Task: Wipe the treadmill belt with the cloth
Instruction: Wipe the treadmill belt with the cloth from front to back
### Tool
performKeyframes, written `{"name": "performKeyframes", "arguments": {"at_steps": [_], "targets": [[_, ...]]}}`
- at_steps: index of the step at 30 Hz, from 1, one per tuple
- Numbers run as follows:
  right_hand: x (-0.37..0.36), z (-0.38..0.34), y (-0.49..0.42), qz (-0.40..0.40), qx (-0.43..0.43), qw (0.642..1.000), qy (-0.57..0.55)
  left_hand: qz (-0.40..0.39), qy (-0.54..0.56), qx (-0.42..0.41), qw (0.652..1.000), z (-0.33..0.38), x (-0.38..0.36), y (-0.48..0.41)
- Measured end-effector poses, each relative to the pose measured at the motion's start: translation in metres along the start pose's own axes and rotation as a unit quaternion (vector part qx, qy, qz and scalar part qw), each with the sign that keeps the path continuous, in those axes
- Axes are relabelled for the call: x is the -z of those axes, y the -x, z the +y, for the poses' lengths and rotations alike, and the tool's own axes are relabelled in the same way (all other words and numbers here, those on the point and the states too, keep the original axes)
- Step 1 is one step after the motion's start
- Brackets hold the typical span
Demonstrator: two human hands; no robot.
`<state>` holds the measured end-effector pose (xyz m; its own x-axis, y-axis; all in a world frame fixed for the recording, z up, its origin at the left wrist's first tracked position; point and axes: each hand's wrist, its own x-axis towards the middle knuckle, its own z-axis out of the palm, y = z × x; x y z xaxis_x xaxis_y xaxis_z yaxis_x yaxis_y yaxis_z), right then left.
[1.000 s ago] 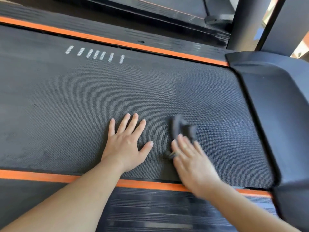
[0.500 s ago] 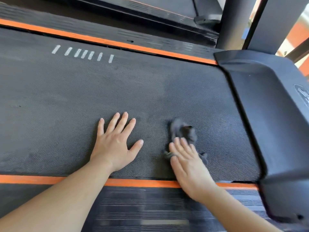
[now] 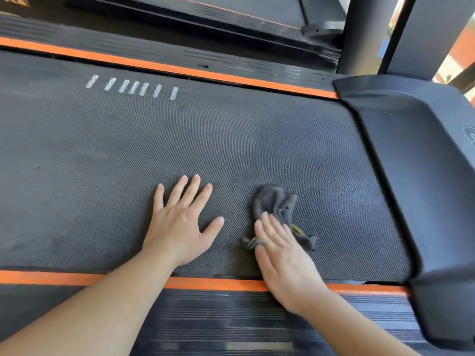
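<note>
The dark textured treadmill belt point(image 3: 180, 140) fills the middle of the head view, with several white dashes printed near its far edge. A crumpled dark grey cloth point(image 3: 276, 204) lies on the belt near the front right. My right hand point(image 3: 285, 258) presses flat on the cloth's near part, fingers together, its palm over the orange stripe. My left hand point(image 3: 180, 224) rests flat on the bare belt to the left of the cloth, fingers spread, holding nothing.
Orange-striped side rails point(image 3: 64, 277) run along the near and far edges of the belt. The dark motor cover point(image 3: 416, 155) rises at the right end. Two uprights point(image 3: 365, 34) stand behind it. Another treadmill point(image 3: 205, 14) lies beyond.
My right hand has dragged the cloth toward me, closer to the near rail. My left hand stays planted on the belt. The camera view has shifted slightly.
</note>
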<state>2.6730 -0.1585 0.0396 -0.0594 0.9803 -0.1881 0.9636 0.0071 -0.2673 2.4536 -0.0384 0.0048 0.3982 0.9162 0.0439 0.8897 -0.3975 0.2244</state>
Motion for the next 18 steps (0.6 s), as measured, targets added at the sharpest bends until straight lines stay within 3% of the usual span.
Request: {"name": "performKeyframes", "arguments": {"at_steps": [1, 3, 7, 8, 10, 12, 14, 16, 18], "targets": [[0.005, 0.001, 0.001, -0.027, 0.03, 0.999, 0.012, -0.002, 0.001, 0.0, 1.0, 0.0, 0.0, 0.0], [0.012, 0.023, -0.007, 0.011, 0.024, 0.996, 0.081, -0.004, 0.001, 0.002, 1.0, 0.0, 0.0, 0.0], [0.02, 0.056, -0.04, 0.044, -0.214, 0.972, 0.089, -0.002, 0.009, -0.002, 1.0, -0.001, -0.001, 0.0], [0.016, 0.046, -0.049, 0.055, -0.235, 0.967, 0.082, -0.002, 0.007, 0.0, 1.0, -0.002, -0.001, 0.0], [0.004, 0.009, -0.053, 0.064, -0.167, 0.983, 0.048, -0.002, 0.005, 0.001, 1.0, -0.001, -0.002, 0.0], [-0.006, -0.022, -0.043, 0.014, -0.02, 1.0, 0.003, 0.003, 0.005, 0.0, 1.0, -0.001, -0.003, 0.0], [-0.001, -0.024, -0.038, -0.027, 0.068, 0.997, 0.037, 0.004, 0.006, -0.001, 1.0, -0.001, -0.003, 0.0], [0.007, 0.002, -0.048, 0.015, 0.039, 0.994, 0.097, -0.003, 0.008, -0.001, 1.0, -0.001, -0.002, 0.0], [0.018, 0.029, -0.064, 0.016, -0.095, 0.99, 0.103, -0.005, 0.012, -0.002, 1.0, -0.002, -0.001, 0.0]]}}
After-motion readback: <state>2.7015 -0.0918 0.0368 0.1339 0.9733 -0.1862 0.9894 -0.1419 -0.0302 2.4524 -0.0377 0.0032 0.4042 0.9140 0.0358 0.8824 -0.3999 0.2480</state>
